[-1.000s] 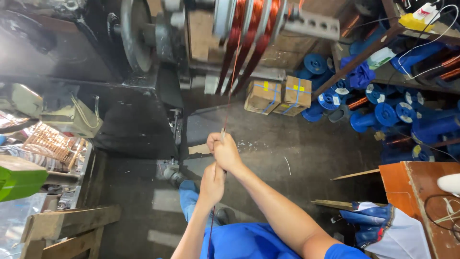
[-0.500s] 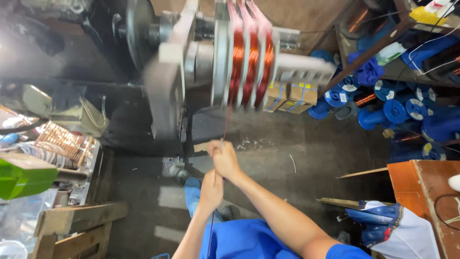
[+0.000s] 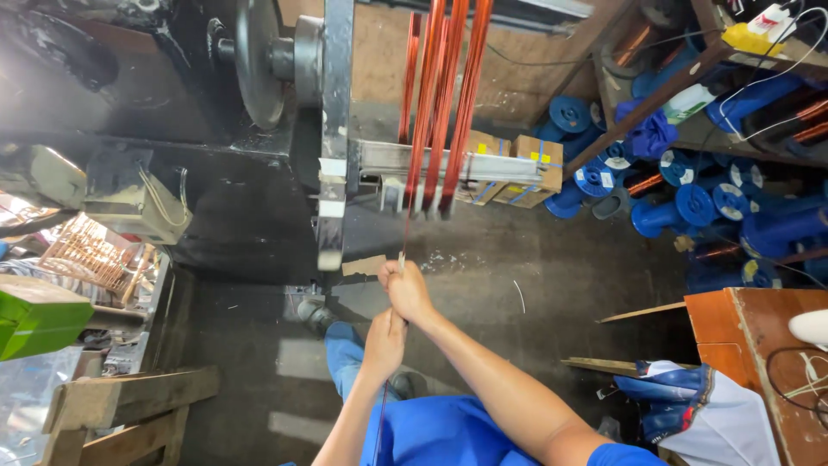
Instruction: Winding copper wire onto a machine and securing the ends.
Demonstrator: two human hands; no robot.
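A thin copper wire (image 3: 403, 246) runs from between my fists up to the coil winding former (image 3: 440, 103), where several bands of copper wire are wound on a metal frame. My right hand (image 3: 405, 289) is closed around the wire, above and ahead of my left. My left hand (image 3: 384, 341) grips the same wire lower down, close to my lap. A grey metal arm (image 3: 335, 129) of the winding machine stands upright just left of the coils. Below both hands the wire (image 3: 379, 423) trails down over my blue clothing.
Several blue wire spools (image 3: 690, 203) lie heaped at the right beside two cardboard boxes (image 3: 517, 164). A wooden table (image 3: 759, 345) with cables stands at the right. A green box (image 3: 34, 315) and a wound copper part (image 3: 86, 255) sit on the left bench. A wooden frame (image 3: 121, 406) lies at lower left.
The winding former has turned: the coils were blurred and broadside half a second ago, and now hang edge-on. Both hands keep their grip on the wire, shifted slightly.
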